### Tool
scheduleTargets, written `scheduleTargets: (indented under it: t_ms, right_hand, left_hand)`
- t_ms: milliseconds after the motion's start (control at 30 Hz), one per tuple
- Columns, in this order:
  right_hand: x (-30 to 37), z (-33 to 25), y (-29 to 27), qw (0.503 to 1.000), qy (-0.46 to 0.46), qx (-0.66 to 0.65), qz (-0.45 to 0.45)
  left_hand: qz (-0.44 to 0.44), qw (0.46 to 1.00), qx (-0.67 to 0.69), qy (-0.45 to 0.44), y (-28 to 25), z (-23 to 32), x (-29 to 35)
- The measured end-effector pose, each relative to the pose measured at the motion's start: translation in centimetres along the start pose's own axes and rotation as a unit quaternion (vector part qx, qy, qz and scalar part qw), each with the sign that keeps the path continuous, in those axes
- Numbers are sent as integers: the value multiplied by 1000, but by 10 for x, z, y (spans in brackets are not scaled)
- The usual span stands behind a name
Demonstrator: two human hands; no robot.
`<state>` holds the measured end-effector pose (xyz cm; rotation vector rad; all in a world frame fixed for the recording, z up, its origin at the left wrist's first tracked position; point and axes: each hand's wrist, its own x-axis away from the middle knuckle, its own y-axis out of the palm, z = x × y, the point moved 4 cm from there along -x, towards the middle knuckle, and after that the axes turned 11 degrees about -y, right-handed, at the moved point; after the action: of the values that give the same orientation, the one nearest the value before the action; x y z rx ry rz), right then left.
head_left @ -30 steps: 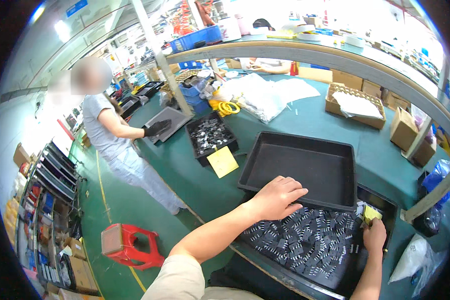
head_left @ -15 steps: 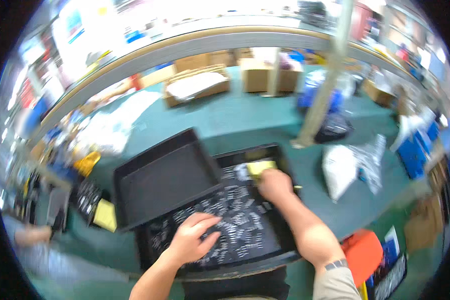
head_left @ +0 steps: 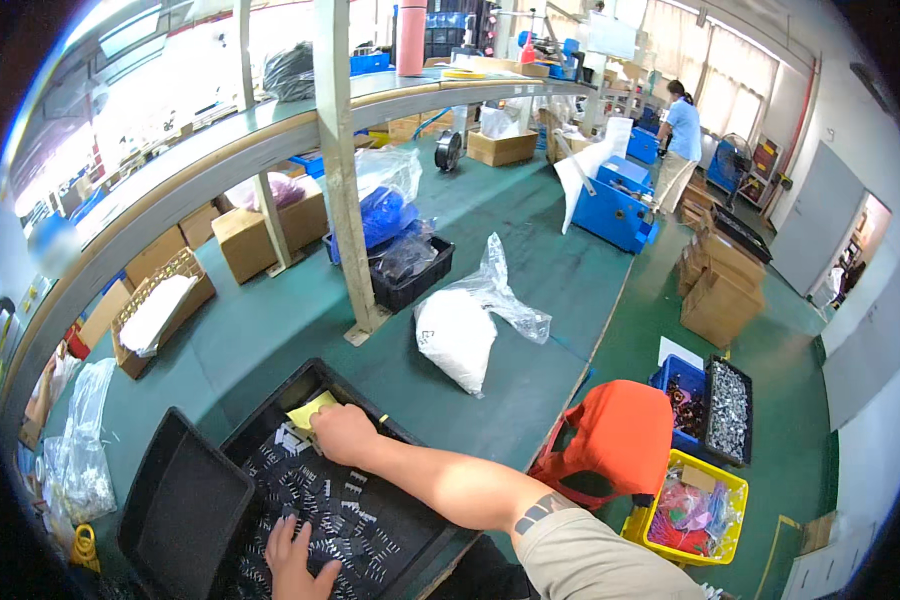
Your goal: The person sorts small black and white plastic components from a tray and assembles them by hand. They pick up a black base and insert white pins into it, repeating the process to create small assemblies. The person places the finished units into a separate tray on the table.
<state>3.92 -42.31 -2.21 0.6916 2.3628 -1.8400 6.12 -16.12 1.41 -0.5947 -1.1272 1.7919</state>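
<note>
My right hand [head_left: 342, 433] is closed at the far end of a black tray [head_left: 422, 436], its fingers curled against a flat yellow piece [head_left: 311, 409]. Whether that is paper or sponge I cannot tell. Small pale pieces lie beside it. Many small dark comb-like parts [head_left: 355, 520], with light pins, are spread over the tray bottom. My left hand [head_left: 295, 560] hovers over or rests on these parts near the front, fingers apart and holding nothing. A second black tray [head_left: 185, 510] sits tilted over the left side of the first.
A clear bag of white material [head_left: 457, 338] lies beyond the tray, near a shelf post [head_left: 342, 180] and a black bin [head_left: 415, 278]. To the right are an orange chair [head_left: 615, 430], a yellow crate [head_left: 732, 500] and floor bins. Another person [head_left: 682, 130] stands far off.
The view has turned to the right, so the trays now appear farther left and the aisle shows. My right hand stays at the yellow piece, my left over the parts.
</note>
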Motion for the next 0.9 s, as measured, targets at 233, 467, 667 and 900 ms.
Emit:
scheduleTargets:
  t_ms: [233,467,667,900]
  right_hand:
    - [-2,5,11,1000,5,-1,-10]
    - [-3,1,-2,999,16,-20,-29]
    - [-1,0,-2,1000,4,-12,5]
    - [3,-3,-7,1000,10,-20,-14]
  left_hand:
    - [-100,987,-121,-37,21,-7,1]
    - [-155,981,-105,-54,23,-5,6]
    - [-116,987,-102,-37,27,-13,4]
    - [-96,993,-70,-29,23,-14,6]
